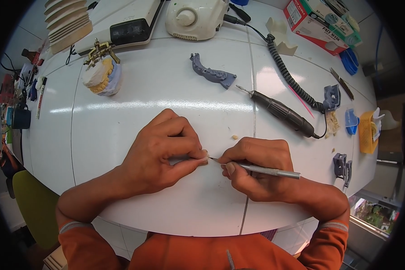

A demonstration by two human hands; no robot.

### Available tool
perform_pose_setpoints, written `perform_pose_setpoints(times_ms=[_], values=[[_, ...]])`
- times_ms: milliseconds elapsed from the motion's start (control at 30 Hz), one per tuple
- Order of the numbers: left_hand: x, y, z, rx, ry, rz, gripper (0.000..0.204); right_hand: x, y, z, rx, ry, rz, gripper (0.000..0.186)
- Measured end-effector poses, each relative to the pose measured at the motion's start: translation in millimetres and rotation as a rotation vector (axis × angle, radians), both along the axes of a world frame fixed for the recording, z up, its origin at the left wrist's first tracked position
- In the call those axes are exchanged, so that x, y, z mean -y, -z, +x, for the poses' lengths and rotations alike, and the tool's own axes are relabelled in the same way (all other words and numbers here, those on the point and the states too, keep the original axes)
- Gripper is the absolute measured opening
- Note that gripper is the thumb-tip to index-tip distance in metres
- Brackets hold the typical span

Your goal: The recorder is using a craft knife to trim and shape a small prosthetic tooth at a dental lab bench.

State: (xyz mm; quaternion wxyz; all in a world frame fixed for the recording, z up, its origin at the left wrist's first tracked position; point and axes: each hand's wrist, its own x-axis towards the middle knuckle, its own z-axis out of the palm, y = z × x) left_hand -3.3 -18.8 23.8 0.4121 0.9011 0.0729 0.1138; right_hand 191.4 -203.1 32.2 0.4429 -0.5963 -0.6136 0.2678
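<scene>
While the left hand [171,146] pinches a tiny pale piece [205,155] btwn thumb & fingertips, the right hand [258,168] is clamped round a slim metal-handled knife [272,170], pencil-style, tip pointing left at the piece. So: both grips closed, piece near the mid of the table, R at the end of the L fingertips, mostly hidden by them. Tip touching or just short of it? Can't tell.

To do this well, I'd say: brace both hands on the tabletop, short light strokes, angle the edge past the L thumb, never straight at it. Pinch firm but w/o crushing; a piece that small could flick away, & a slip would go right into the fingertips. Turn the piece, not the wrist.

Now the surface: white table [166,211], glossy, w/ dark seams & light glare. A tan crumb [235,137] just beyond the hands. Far mid, a grey arch-shaped model [213,74]; far L, a plaster jaw model [102,77] in a brass frame. To the R, a black handpiece [283,112] on a coiled cord [285,67], control box [195,19] at the far edge. Yellow basket [368,132] far R.

Room: green chair [29,207] near L, window [374,216] near R, pale floor tiles [114,231] below.
</scene>
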Motion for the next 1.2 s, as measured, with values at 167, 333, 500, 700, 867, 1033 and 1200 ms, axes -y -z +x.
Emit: perform_pose_setpoints(times_ms=[167,333,500,700,867,1033,1200], values=[[-1,-1,0,-0.005,-0.004,0.002,0.014,0,6,-2,-0.073,0.028,0.038,0.013],[-3,0,2,-0.007,0.034,0.003,0.014,7,9,3,-0.038,-0.013,0.018,0.011],[-9,6,1,0.067,0.07,0.002,0.014,4,11,4,-0.541,0.119,-0.061,0.02],[-8,3,-1,-0.05,-0.005,-0.189,0.014,7,12,1,-0.502,0.116,0.018,0.02],[-10,11,0,0.032,-0.012,-0.29,0.02,6,14,1,-0.391,0.156,0.111,0.02],[-1,3,3,0.014,-0.113,-0.303,0.016,6,13,2,-0.389,0.18,0.176,0.019],[-6,12,3,0.029,-0.107,-0.298,0.014,5,16,5,-0.372,0.194,0.212,0.019]])
